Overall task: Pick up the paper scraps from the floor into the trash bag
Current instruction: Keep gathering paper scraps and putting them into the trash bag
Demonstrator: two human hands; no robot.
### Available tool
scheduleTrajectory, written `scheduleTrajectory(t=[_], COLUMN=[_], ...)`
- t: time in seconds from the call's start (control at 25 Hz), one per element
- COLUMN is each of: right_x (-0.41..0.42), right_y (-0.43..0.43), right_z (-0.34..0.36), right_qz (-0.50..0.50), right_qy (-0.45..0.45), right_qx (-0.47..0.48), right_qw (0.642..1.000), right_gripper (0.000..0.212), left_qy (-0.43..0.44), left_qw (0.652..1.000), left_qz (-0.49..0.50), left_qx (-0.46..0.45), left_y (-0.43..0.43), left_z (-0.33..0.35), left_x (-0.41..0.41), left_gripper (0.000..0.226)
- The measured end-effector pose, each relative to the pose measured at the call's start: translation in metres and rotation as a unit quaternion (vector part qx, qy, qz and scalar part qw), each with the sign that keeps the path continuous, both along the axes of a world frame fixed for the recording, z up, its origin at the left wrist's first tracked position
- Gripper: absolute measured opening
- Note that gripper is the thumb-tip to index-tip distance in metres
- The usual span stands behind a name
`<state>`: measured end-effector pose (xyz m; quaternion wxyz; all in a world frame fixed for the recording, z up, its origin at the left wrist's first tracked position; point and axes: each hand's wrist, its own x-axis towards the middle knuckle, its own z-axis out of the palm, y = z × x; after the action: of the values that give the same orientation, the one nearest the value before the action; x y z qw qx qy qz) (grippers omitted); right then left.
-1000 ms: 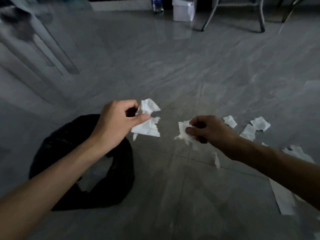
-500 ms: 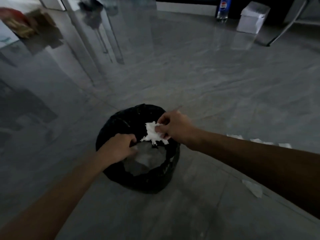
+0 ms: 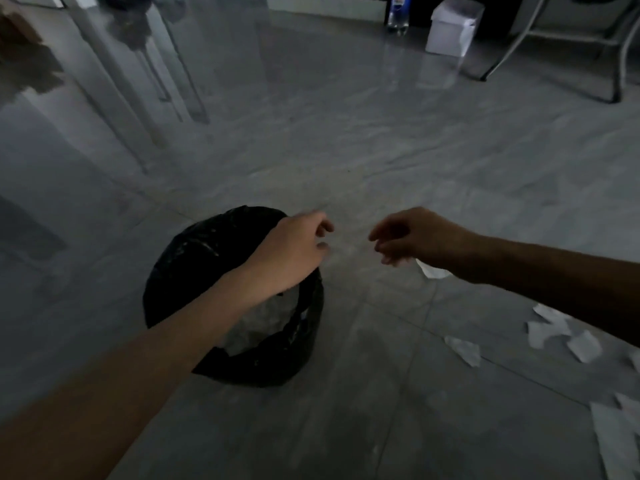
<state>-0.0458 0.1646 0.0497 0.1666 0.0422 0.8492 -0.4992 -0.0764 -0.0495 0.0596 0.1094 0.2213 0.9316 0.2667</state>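
1. Head view, looking down: the left hand's fingers [image 3: 323, 227] are loosely curled and hold nothing; the right hand's fingers [image 3: 381, 234] are likewise slack and empty, their tips pointing toward the left hand across a small gap.
2. The left hand [image 3: 294, 252] hovers over the far right rim of the trash bag, its forearm crossing the bag's mouth. The right hand [image 3: 414, 237] hangs above bare floor just to the right of the bag.
3. The black trash bag [image 3: 194, 261] sits on the floor with its mouth open; something pale shows inside it, too dim to make out.
4. One white paper scrap [image 3: 431, 271] peeks out below the right wrist; whether it lies on the floor or touches the hand cannot be told.
5. More paper scraps [image 3: 464, 349] lie scattered on the floor to the right of the bag, well apart from it, with a larger sheet [image 3: 616, 438] near the lower right corner.
6. The glossy grey tiled floor [image 3: 346, 150] stretches away to a bottle [image 3: 397, 13], a white box [image 3: 450, 29] beside it and metal chair legs [image 3: 616, 64] at the far edge.
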Motion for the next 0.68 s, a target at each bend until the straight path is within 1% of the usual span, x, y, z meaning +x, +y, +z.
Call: scheduleTrajectory(t=[0.04,0.12,0.2,0.24,0.32,0.4,0.48,0.56,0.6,0.68], right_x=[0.01,0.038,0.073,0.089,0.114,0.125,0.131,0.136,0.137,0.137], right_y=[0.025,0.075,0.113,0.126,0.139,0.139,0.137,0.136,0.138,0.145], right_z=[-0.008,-0.035,-0.074,-0.096,-0.134,-0.163,-0.188,-0.207,-0.213,-0.22], right_qz=[0.004,0.016,0.044,0.059,0.058,0.045,0.05,0.067,0.073,0.079], right_qy=[-0.002,-0.015,-0.052,-0.077,-0.11,-0.101,-0.07,-0.034,-0.023,-0.015], right_qx=[0.04,0.154,0.27,0.306,0.322,0.31,0.295,0.298,0.297,0.275], right_qw=[0.999,0.988,0.96,0.947,0.938,0.944,0.952,0.951,0.952,0.958], right_gripper=[0.016,0.014,0.024,0.032,0.048,0.053,0.045,0.026,0.019,0.01], left_qy=[-0.001,-0.009,-0.039,-0.052,-0.076,-0.104,-0.12,-0.124,-0.12,-0.094], left_qw=[1.0,0.998,0.995,0.992,0.987,0.98,0.973,0.969,0.969,0.97], left_qz=[-0.022,-0.064,-0.096,-0.111,-0.142,-0.164,-0.181,-0.186,-0.186,-0.189], left_qx=[0.005,0.017,0.013,0.004,-0.02,-0.049,-0.082,-0.106,-0.112,-0.118], left_y=[0.019,0.058,0.094,0.11,0.139,0.157,0.176,0.193,0.201,0.219], left_z=[0.001,-0.001,-0.009,-0.015,-0.031,-0.049,-0.075,-0.101,-0.114,-0.141], left_x=[0.0,0.001,0.003,0.004,0.002,-0.002,-0.007,-0.013,-0.016,-0.023], left_gripper=[0.027,0.026,0.024,0.024,0.024,0.028,0.033,0.036,0.038,0.042])
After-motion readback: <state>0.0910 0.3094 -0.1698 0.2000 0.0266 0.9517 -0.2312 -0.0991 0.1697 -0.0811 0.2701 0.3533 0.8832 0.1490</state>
